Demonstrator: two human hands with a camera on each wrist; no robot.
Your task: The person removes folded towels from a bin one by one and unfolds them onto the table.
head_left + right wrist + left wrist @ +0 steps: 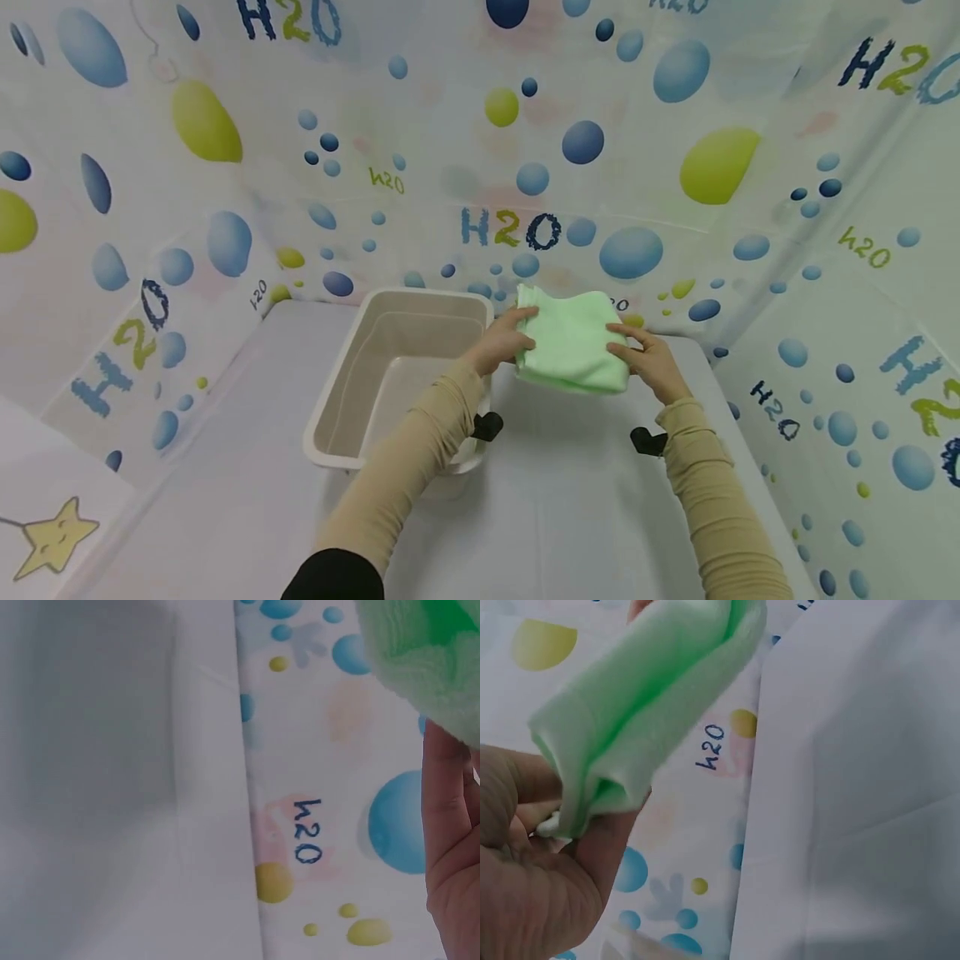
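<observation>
A folded light-green towel (573, 343) is held up above the far part of the table, just right of the basin. My left hand (501, 340) pinches its left edge. On the opposite side, my right hand (654, 367) grips the right edge, with fingers spread over the towel's face. The left wrist view shows the towel's folded layers (656, 694) from the side, caught between the thumb and fingers of the left hand (547, 877). Only a corner of the towel (431, 667) and part of the right hand (456, 840) appear in the right wrist view.
A beige plastic basin (327, 408) stands on the white-covered table (247, 467), left of the towel and partly behind the left forearm. Bubble-patterned sheets (450, 150) hang at the back and both sides. Black wrist-camera pieces (489, 427) stick out by the wrists.
</observation>
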